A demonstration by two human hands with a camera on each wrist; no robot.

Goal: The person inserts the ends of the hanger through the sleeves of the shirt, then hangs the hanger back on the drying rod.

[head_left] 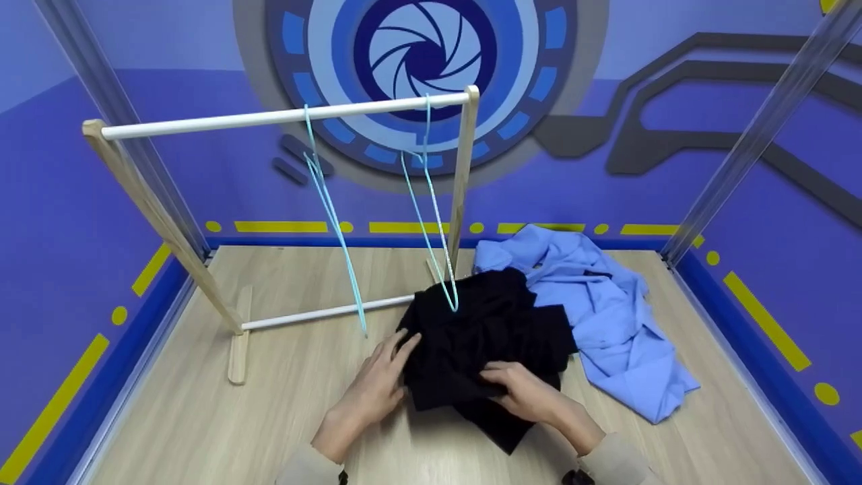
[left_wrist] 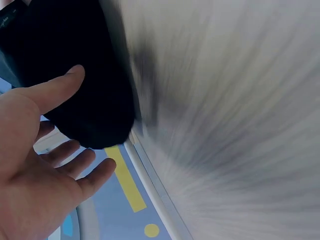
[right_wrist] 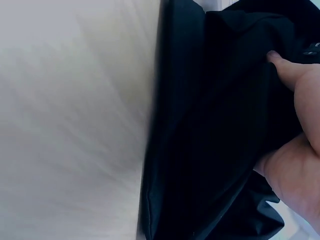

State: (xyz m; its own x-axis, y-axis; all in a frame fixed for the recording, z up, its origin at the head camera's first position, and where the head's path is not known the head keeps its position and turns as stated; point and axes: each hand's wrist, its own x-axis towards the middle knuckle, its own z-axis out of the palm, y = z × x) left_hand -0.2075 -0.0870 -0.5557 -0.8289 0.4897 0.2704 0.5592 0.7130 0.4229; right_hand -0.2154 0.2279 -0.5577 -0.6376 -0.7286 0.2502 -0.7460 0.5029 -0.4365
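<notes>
A bunched black garment [head_left: 471,337] lies on the table between my two hands, with a small label [left_wrist: 7,20] showing in the left wrist view. At its left edge is my left hand [head_left: 377,380], its fingers spread and fairly straight. The left wrist view has that thumb in front of the black cloth and the other fingers apart beside it. My right hand [head_left: 528,394] grips the garment's near right part, thumb on top; its other fingers are hidden by cloth in the right wrist view. One corner of the garment hangs toward me below the right hand.
A rack with a white top rail [head_left: 222,123] and wooden legs stands behind the left hand. Two light-blue hangers [head_left: 340,232] hang from it; the right one [head_left: 434,202] overlaps the black garment in the head view. A crumpled light-blue garment [head_left: 606,316] lies at right.
</notes>
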